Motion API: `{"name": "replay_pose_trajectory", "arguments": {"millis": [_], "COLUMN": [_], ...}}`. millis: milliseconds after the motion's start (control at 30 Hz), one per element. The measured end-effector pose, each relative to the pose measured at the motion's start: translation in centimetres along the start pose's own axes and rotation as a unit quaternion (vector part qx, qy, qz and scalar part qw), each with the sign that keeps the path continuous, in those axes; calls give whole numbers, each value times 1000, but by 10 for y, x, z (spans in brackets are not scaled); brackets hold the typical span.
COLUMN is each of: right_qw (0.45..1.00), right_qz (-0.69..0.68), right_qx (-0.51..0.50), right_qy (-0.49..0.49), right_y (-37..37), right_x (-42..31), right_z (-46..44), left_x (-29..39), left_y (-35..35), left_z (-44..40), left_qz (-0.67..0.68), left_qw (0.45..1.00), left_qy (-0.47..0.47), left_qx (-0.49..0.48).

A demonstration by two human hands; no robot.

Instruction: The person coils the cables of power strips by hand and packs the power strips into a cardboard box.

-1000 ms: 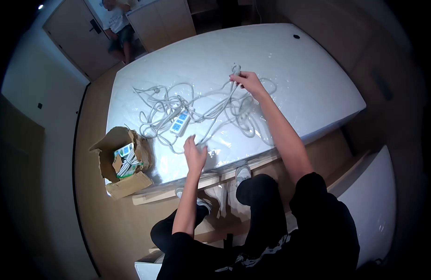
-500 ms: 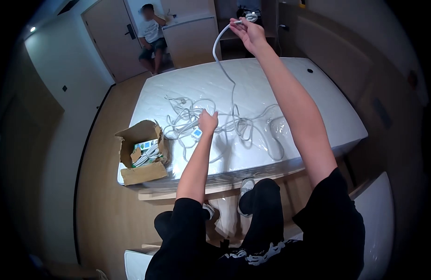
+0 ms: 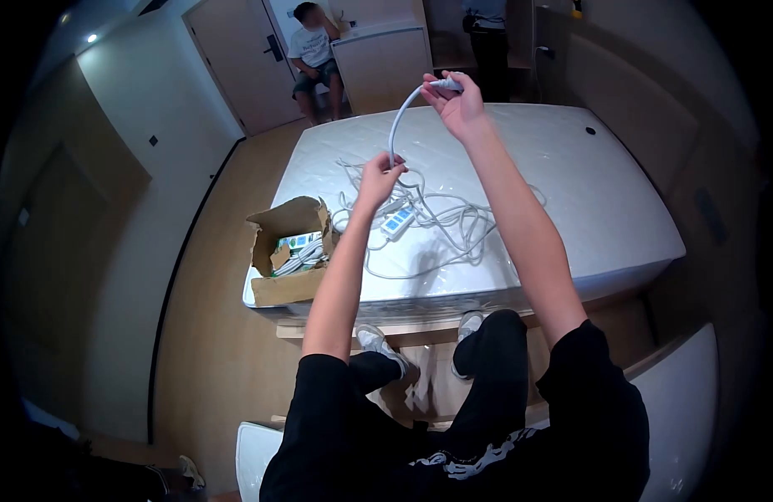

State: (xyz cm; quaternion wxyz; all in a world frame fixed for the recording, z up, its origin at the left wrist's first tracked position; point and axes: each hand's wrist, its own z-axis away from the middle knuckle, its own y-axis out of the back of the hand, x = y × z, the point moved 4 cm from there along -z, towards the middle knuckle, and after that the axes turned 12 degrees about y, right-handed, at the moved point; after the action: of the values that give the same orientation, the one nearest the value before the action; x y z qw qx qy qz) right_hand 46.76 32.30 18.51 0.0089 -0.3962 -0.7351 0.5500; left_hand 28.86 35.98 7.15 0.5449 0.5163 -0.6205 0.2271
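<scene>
My right hand (image 3: 458, 107) is raised over the far part of the mattress and closed around the plug end of a white power cable (image 3: 398, 120). From there the cable arcs down to my left hand (image 3: 379, 179), whose fingers are pinched on it. Below my hands, more white cable (image 3: 463, 219) lies in loose, tangled loops on the mattress. Among the loops is a white power strip (image 3: 399, 222) with blue on its face. My fingers partly hide the plug.
The mattress (image 3: 520, 142) is wrapped in clear plastic. An open cardboard box (image 3: 288, 290) with bundled cables stands on its left corner. A person (image 3: 313, 54) sits by the door (image 3: 236, 63); another person (image 3: 488, 46) stands at the back. A shoe (image 3: 191, 473) shows at lower left.
My left hand has left the tangle and now grips the raised cable. My right hand still holds the plug end, now nearer to the left hand. The view has shifted; a standing person appears.
</scene>
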Motion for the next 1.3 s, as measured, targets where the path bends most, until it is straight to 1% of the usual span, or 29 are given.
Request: {"name": "replay_pose_trajectory", "arguments": {"millis": [33,100,133,167,200,233,267,300,367,400,433,500,533,567,600,633,700,733,767,833,900,967,1000,1033,1067,1100,1167,1233,1300], "right_qw": [1000,992,991,991,992,994,994,999,989,974,974,855,833,808,794,797,707,609,613,689,711,782,828,828,822,811,822,814,825], "right_qz": [-2,-124,-135,-135,-125,-113,-113,-31,127,201,198,464,494,521,537,533,662,736,732,662,644,552,483,483,490,494,465,440,433], "right_qx": [0,13,15,10,6,2,-1,-20,-64,-87,-87,-228,-251,-272,-271,-270,-241,-288,-292,-291,-277,-288,-282,-279,-290,-299,-308,-353,-341], "right_qy": [0,-25,-18,-14,-10,-8,-9,-12,-40,-64,-67,-37,-5,26,86,85,69,65,62,46,51,19,49,47,-23,-94,-115,-135,-121], "right_y": [-2,-9,-11,-10,-2,6,21,42,60,66,72,77,77,76,75,77,79,77,78,83,85,88,90,97,100,103,102,101,109], "right_x": [4,9,5,1,-3,-6,-4,2,21,32,44,71,78,83,84,88,91,94,100,111,117,120,129,131,132,132,127,129,134], "right_z": [4,10,15,20,24,31,35,37,57,71,81,98,102,108,112,117,125,129,135,149,159,169,172,173,175,178,185,194,198], "left_x": [-5,-28,-37,-29,-22,-16,-11,-13,-13,-4,2,31,34,32,30,27,13,6,4,-4,-17,-24,-26,-28,-23,-26,-27,-31,-46], "left_y": [-7,-18,-19,-18,-13,-8,-2,7,20,25,25,23,24,27,26,24,27,29,30,32,39,40,38,34,29,26,16,11,18], "left_z": [3,2,0,0,3,6,5,-1,-14,-16,-14,-3,2,8,13,18,24,26,30,36,37,39,38,39,42,44,45,48,41], "left_qz": [-3,-68,-7,-7,151,306,354,354,464,477,475,401,330,327,348,367,395,403,411,362,243,271,314,356,452,453,322,294,368], "left_qw": [1000,996,998,998,984,942,923,923,883,876,877,914,941,942,930,913,899,898,897,920,956,946,931,914,872,871,925,924,886], "left_qy": [0,51,55,48,93,135,146,143,53,47,48,59,75,78,115,151,163,151,140,143,145,148,156,166,177,181,200,243,281], "left_qx": [0,28,35,35,37,37,46,51,-40,-49,-47,19,20,22,-35,-91,-94,-88,-82,-46,73,96,99,101,55,53,5,6,-26]}}
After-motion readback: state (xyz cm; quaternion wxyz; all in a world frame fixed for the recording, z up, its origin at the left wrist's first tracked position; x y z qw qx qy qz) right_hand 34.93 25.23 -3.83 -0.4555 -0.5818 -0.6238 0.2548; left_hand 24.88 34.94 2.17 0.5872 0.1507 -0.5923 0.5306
